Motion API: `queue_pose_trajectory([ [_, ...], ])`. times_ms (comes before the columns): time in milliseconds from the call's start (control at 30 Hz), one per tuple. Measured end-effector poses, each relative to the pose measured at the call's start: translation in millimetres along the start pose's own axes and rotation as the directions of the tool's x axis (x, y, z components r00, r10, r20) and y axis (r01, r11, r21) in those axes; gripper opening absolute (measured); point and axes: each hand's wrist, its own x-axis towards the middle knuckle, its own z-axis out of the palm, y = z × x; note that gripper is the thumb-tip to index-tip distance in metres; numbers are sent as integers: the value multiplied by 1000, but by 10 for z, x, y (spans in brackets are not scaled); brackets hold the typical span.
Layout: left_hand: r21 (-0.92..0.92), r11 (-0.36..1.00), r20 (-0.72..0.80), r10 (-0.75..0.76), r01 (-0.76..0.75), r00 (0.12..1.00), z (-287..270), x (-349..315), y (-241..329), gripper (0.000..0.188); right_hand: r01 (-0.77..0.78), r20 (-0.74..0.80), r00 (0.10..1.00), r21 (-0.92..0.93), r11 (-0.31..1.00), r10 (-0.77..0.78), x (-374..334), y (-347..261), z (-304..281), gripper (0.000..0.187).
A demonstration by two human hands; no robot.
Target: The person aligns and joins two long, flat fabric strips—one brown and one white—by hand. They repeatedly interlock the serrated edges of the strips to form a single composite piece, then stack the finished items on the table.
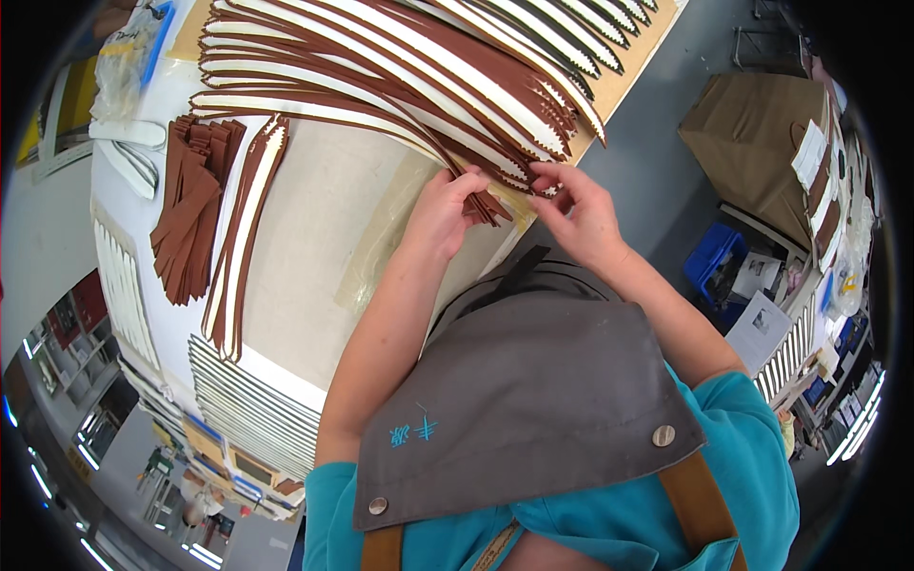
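Long brown-and-white strips [381,67] with jagged ends lie fanned out across the far part of the table. My left hand [443,211] is closed round the ends of a few brown strips [488,207], which poke out past its fingers. Just right of it, my right hand [583,217] pinches the jagged tip of a strip [519,171] near the table's edge. Its thumb and forefinger meet at that tip, and the other fingers are curled. How many strips each hand holds is hidden by the fingers.
Left of my hands lie a pile of plain brown strips [195,214] and another brown-and-white bundle [246,238]. Black-and-white strips [571,38] lie at the far right of the table. Beyond its edge stand a large brown box [757,143] and a blue bin [716,259].
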Motion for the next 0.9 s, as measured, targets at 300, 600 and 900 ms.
queue_pose_trajectory([
  [300,-124,992,6,19,-18,1000,-59,54,-64,37,145,30,989,-120,982,-143,-44,-3,70,31],
  [600,-126,992,70,15,-6,997,-106,58,-61,25,226,12,974,-164,960,-227,-55,24,164,27],
  [900,-130,992,68,14,-5,998,-99,68,-53,22,349,88,937,-152,925,-339,-38,6,169,33],
])
